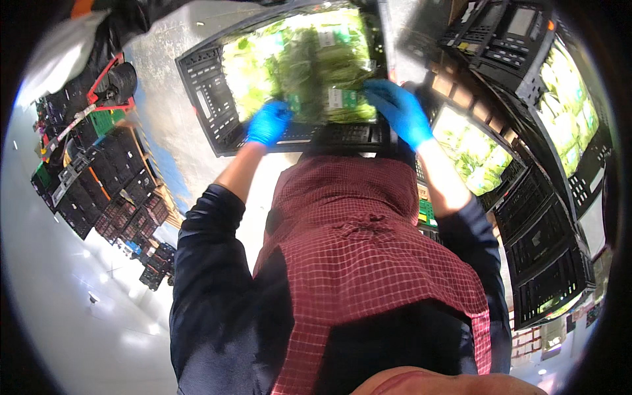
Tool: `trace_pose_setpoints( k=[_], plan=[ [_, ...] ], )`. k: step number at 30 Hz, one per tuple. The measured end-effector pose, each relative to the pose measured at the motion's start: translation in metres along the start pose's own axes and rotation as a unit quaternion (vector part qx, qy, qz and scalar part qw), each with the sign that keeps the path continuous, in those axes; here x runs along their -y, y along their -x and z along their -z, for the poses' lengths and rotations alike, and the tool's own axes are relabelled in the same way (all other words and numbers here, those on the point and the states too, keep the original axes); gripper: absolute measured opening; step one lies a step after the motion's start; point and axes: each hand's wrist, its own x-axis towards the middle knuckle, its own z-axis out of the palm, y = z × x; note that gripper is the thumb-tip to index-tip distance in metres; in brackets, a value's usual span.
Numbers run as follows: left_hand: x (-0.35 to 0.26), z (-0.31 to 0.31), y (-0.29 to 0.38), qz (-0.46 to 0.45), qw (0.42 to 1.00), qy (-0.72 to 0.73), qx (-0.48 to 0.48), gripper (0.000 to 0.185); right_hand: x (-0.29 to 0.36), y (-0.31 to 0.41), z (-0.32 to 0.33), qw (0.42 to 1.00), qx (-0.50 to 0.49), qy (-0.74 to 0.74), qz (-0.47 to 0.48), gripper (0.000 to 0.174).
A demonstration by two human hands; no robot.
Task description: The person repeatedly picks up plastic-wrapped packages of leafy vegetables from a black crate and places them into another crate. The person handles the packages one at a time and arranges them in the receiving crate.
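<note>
Before me is a black plastic crate (210, 101) holding several clear bags of leafy green vegetables (301, 69). Some bags bear white and green labels with writing. My left hand (269, 122), in a blue glove, is at the crate's near side with its fingers curled against the bags. Its fingertips are hidden, so a grip cannot be made out. My right hand (401, 109), also blue-gloved, reaches over the crate's right side. Its fingers are extended towards the edge of the rightmost bag and hold nothing that I can see.
Stacked black crates (538, 242) stand close on my right, with a crate of bagged greens (568, 108) on top. Another batch of greens (474, 148) sits lower, beside wooden slats. To the left, a red-framed pallet truck (111, 91) stands by stacked dark crates (116, 168).
</note>
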Motion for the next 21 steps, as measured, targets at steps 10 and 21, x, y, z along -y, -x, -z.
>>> trace_pose_setpoints(
  k=[10,21],
  plan=[
    [0.086,0.086,-0.168,-0.333,0.909,-0.182,-0.169,0.077,-0.103,-0.179,-0.177,0.959,-0.259,0.016,-0.118,0.071],
    [0.129,0.128,-0.143,-0.229,0.957,-0.174,0.014,0.043,-0.090,-0.150,-0.234,0.953,-0.281,-0.003,-0.111,0.063]
  ],
)
